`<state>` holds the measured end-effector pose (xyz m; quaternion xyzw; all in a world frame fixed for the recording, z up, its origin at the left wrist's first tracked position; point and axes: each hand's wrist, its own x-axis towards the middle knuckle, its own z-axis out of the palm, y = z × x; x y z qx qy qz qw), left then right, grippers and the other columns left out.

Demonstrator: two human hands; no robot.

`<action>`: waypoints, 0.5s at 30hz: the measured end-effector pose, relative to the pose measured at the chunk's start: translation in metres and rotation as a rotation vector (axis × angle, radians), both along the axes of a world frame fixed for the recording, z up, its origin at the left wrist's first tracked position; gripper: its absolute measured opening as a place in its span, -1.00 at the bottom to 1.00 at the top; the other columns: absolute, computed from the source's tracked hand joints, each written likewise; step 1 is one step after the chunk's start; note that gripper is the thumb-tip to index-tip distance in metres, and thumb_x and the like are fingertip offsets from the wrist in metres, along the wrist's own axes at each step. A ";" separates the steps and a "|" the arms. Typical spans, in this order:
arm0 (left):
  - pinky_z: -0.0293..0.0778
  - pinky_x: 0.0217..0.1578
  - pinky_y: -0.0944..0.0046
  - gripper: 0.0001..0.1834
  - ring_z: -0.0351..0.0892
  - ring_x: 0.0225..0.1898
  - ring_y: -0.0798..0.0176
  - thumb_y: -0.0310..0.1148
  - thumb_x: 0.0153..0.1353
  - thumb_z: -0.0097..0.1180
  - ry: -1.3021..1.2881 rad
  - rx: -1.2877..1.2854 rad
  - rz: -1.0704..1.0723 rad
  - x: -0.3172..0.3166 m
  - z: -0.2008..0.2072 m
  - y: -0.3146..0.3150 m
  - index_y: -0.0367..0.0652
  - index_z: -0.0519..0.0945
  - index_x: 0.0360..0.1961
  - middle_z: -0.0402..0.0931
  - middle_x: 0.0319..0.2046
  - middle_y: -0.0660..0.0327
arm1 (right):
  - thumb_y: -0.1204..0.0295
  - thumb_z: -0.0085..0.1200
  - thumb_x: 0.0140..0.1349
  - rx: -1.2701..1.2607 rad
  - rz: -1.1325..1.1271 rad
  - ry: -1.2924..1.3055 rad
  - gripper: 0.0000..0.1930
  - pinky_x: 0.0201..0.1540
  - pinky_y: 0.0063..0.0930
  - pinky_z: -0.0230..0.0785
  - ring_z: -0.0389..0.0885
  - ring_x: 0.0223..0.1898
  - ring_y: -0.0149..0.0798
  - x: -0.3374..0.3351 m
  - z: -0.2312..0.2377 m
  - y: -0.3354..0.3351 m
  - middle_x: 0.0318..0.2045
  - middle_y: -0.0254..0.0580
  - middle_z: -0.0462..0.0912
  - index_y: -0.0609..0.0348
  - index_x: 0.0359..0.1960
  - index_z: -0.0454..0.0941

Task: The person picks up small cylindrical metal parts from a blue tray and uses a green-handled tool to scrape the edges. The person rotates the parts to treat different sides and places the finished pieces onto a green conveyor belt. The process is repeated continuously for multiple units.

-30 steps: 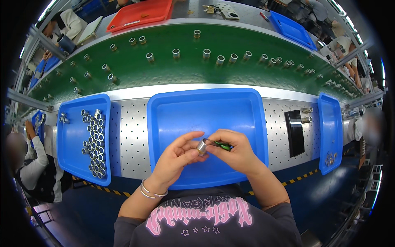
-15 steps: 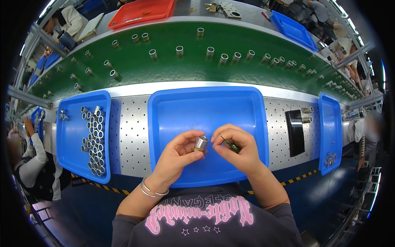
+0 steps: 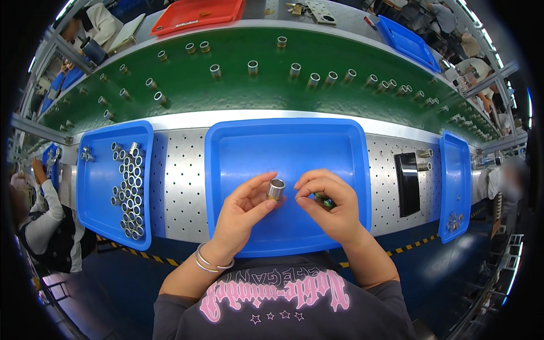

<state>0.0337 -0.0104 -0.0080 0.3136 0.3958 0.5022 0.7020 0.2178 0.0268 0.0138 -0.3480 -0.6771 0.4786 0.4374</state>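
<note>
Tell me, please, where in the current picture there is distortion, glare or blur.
Head view: the green surface bows in an arc and the corners fall black; head view: pale glare lies on the blue floor at right; head view: the metal ring in the left hand looks fairly sharp, while a person at far right looks smeared.

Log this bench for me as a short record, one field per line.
Left hand: holds a metal cylinder, open end up
Right hand: holds a green item, mostly hidden by the fingers, apart from the cylinder
Below hands: middle blue tray
Left: left blue tray holding many ring-ended cylinders
Right: flat black device; right blue tray with small parts
Beyond: green surface with scattered cylinders
</note>
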 end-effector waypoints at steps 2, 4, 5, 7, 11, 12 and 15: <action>0.42 -0.07 0.39 -0.51 0.51 -0.13 0.31 -0.60 0.11 0.09 0.033 0.026 0.012 0.001 -0.002 -0.001 -0.24 0.33 0.10 0.48 -0.15 0.15 | 0.65 0.13 -0.02 0.030 -0.024 -0.035 -0.91 -0.35 -0.66 0.29 0.47 -0.39 -0.43 -0.002 0.003 0.000 -0.31 -0.15 0.53 0.26 -0.44 0.52; 0.42 -0.10 0.43 -0.52 0.50 -0.15 0.35 -0.62 0.09 0.10 0.046 0.040 0.027 0.001 -0.003 -0.002 -0.24 0.35 0.08 0.48 -0.17 0.16 | 0.67 0.14 -0.03 0.053 -0.045 -0.077 -0.89 -0.35 -0.66 0.31 0.48 -0.39 -0.43 -0.003 0.005 0.001 -0.31 -0.16 0.54 0.26 -0.44 0.52; 0.42 -0.11 0.45 -0.53 0.50 -0.16 0.36 -0.63 0.08 0.11 0.042 0.041 0.036 0.000 -0.004 -0.003 -0.24 0.36 0.06 0.48 -0.17 0.16 | 0.67 0.14 -0.04 0.046 -0.052 -0.086 -0.88 -0.32 -0.61 0.33 0.50 -0.37 -0.36 -0.003 0.005 0.001 -0.33 -0.14 0.54 0.28 -0.42 0.51; 0.42 -0.14 0.46 -0.54 0.49 -0.18 0.40 -0.63 0.07 0.12 0.037 0.041 0.057 -0.001 -0.004 -0.004 -0.23 0.37 0.03 0.48 -0.18 0.17 | 0.68 0.14 -0.06 0.031 -0.063 -0.106 -0.84 -0.26 -0.51 0.38 0.54 -0.32 -0.23 -0.004 0.005 0.001 -0.37 -0.10 0.54 0.31 -0.39 0.49; 0.42 -0.16 0.48 -0.57 0.48 -0.21 0.43 -0.62 0.05 0.15 0.033 0.052 0.084 -0.001 -0.005 -0.004 -0.22 0.38 -0.01 0.48 -0.21 0.19 | 0.68 0.14 -0.05 0.020 -0.106 -0.101 -0.85 -0.27 -0.51 0.37 0.54 -0.33 -0.24 -0.004 0.001 0.000 -0.38 -0.12 0.54 0.31 -0.39 0.49; 0.42 -0.16 0.48 -0.57 0.48 -0.21 0.43 -0.62 0.05 0.15 0.034 0.057 0.088 -0.002 -0.005 -0.004 -0.22 0.38 -0.02 0.48 -0.22 0.19 | 0.68 0.13 -0.05 0.017 -0.121 -0.097 -0.85 -0.27 -0.52 0.37 0.54 -0.33 -0.24 -0.005 -0.001 0.000 -0.38 -0.12 0.54 0.31 -0.39 0.49; 0.43 -0.14 0.46 -0.56 0.49 -0.19 0.41 -0.63 0.05 0.14 0.024 0.064 0.089 -0.003 -0.006 -0.004 -0.22 0.38 0.00 0.48 -0.20 0.18 | 0.69 0.13 -0.04 0.007 -0.139 -0.092 -0.85 -0.27 -0.52 0.37 0.54 -0.34 -0.25 -0.005 -0.002 0.001 -0.39 -0.12 0.54 0.31 -0.39 0.49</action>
